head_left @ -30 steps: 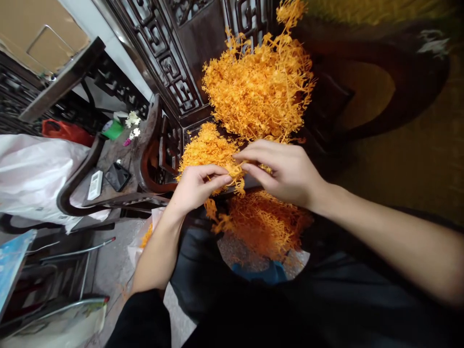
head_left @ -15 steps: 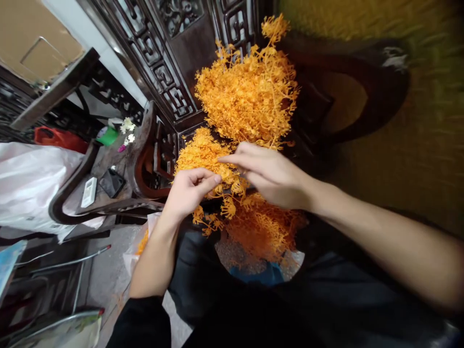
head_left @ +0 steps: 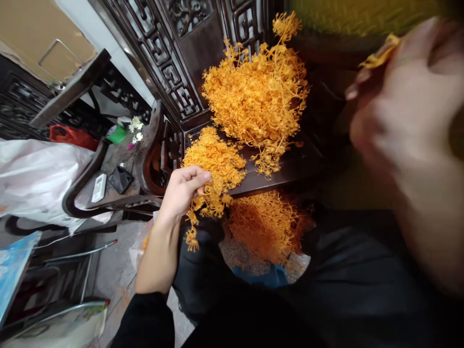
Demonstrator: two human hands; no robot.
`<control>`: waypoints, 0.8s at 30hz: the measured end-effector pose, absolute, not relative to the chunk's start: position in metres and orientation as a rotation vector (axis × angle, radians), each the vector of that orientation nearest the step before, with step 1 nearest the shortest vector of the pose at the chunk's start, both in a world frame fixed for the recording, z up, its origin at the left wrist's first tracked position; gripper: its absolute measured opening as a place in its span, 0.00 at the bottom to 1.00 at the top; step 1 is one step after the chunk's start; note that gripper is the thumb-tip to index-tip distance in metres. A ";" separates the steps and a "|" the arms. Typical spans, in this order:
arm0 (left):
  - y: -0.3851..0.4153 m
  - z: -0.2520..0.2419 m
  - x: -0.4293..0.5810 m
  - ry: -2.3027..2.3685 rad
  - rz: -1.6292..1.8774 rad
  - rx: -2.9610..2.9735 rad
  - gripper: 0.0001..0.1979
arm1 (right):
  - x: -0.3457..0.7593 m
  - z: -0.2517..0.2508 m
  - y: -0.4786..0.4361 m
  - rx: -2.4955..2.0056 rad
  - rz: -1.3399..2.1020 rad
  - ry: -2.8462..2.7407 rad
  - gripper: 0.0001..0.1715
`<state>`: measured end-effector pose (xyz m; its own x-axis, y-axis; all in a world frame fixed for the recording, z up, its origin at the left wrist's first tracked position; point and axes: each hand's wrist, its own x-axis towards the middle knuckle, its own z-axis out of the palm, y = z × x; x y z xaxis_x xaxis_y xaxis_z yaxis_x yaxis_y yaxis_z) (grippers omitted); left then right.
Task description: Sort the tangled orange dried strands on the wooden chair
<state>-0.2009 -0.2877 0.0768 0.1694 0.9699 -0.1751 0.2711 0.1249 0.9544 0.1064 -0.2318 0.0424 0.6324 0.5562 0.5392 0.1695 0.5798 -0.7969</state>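
My left hand (head_left: 189,188) is closed in a pinch at the near edge of the seat. From its fingers hangs an orange branching sprig (head_left: 213,200) with frilly, flower-like tips. Just behind it lies a small heap of the same orange sprigs (head_left: 210,157). A larger orange heap (head_left: 257,92) rises against the carved backrest. Far to the right, my right hand (head_left: 409,96) is raised and smeared by motion, with a small orange piece (head_left: 382,53) between its fingers. More orange strands (head_left: 266,222) fill the space below the seat, between my knees.
A carved dark wooden chair (head_left: 261,181) bears the heaps. On the armrest side table (head_left: 108,188) lie a white device (head_left: 99,188), a black box (head_left: 121,179) and white flowers (head_left: 136,124). A blue object (head_left: 263,275) shows under the strands. White plastic (head_left: 39,174) bulges at left.
My right hand has swung from beside the left hand to the upper right, carrying an orange piece. My left hand stays nearly in place, still pinching the sprig.
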 end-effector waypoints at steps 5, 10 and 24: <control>-0.288 0.069 -0.192 1.217 0.856 1.384 0.17 | 0.090 0.045 -0.261 -0.903 0.878 -1.396 0.16; -0.284 0.062 -0.182 1.202 1.002 1.417 0.19 | 0.052 0.062 -0.303 -0.984 0.766 -1.767 0.22; -0.292 0.068 -0.175 1.019 0.912 1.236 0.26 | 0.035 0.041 -0.308 -0.997 -0.013 -2.251 0.21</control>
